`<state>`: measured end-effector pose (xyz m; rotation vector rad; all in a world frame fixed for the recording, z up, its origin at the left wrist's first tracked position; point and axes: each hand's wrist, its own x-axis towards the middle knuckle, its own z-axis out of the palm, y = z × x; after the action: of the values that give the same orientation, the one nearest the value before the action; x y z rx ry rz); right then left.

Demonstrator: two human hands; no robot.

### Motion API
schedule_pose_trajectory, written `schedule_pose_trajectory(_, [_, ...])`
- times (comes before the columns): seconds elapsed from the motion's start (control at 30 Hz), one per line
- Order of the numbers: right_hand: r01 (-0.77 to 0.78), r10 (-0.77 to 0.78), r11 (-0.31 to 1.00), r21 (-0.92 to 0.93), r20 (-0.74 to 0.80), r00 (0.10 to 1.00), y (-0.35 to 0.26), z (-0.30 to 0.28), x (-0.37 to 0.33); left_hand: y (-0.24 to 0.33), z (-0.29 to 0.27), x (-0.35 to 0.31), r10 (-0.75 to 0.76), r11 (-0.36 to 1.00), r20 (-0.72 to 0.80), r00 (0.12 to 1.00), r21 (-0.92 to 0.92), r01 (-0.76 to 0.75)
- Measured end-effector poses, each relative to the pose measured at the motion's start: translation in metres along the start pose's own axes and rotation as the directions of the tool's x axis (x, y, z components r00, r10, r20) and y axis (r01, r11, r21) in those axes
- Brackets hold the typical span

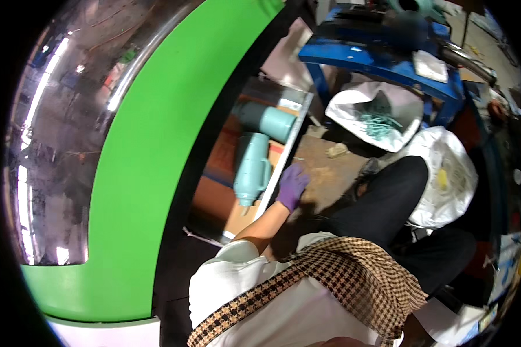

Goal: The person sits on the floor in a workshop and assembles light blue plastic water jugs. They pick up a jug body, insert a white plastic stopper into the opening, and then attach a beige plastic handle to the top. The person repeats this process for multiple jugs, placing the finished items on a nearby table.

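My left hand [292, 184], in a purple glove, is beside the pale metal rim [282, 168] of an opening in the machine. Its fingers point forward, slightly apart, and nothing shows in them. Just past the rim, a teal plastic jug-shaped piece [251, 173] with a side handle lies on its side, its narrow end toward me. A second teal piece [278, 124], rounded, lies farther off, partly in dark shadow. Both rest over brown cardboard [240, 222]. My right hand is not in view.
A green machine panel [150, 144] with a clear window [63, 144] fills the left. A white sack [362, 95] holds thin teal scraps, with another white sack [446, 191] nearer. A blue workbench [376, 63] stands behind. A brown board [330, 165] lies by my feet.
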<state>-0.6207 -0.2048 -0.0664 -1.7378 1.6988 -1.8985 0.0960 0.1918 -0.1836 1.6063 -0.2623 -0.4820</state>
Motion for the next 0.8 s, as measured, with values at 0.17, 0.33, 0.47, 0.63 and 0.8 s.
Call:
schedule_pose_trajectory(0.17, [-0.373, 0.080, 0.858, 0.353, 0.625, 0.776, -0.112, 0.112, -0.123, -0.106, -0.229, -0.057, -0.607, 0.418, -0.198, 0.770, -0.903, 0.097])
schedule_pose_trajectory(0.33, [-0.221, -0.378, 0.802, 0.555, 0.757, 0.533, -0.240, 0.168, -0.155, -0.091, -0.237, -0.045, -0.784, 0.164, -0.017, 0.621, -0.970, 0.180])
schedule_pose_trajectory(0.47, [-0.182, -0.498, 0.785, 0.592, 0.778, 0.382, -0.308, 0.199, -0.148, -0.093, -0.246, -0.010, -0.628, 0.374, -0.338, 0.701, -0.921, -0.108])
schedule_pose_trajectory(0.63, [-0.183, -0.537, 0.776, 0.604, 0.784, 0.311, -0.312, 0.203, -0.152, -0.080, -0.328, -0.012, -0.177, 0.974, -0.808, 0.562, -0.225, -0.017])
schedule_pose_trajectory(0.8, [-0.267, -0.352, 0.842, 0.469, 0.852, 0.388, -0.290, 0.187, -0.183, 0.039, -0.245, -0.014, -0.033, 0.975, -0.529, 0.848, 0.169, 0.143])
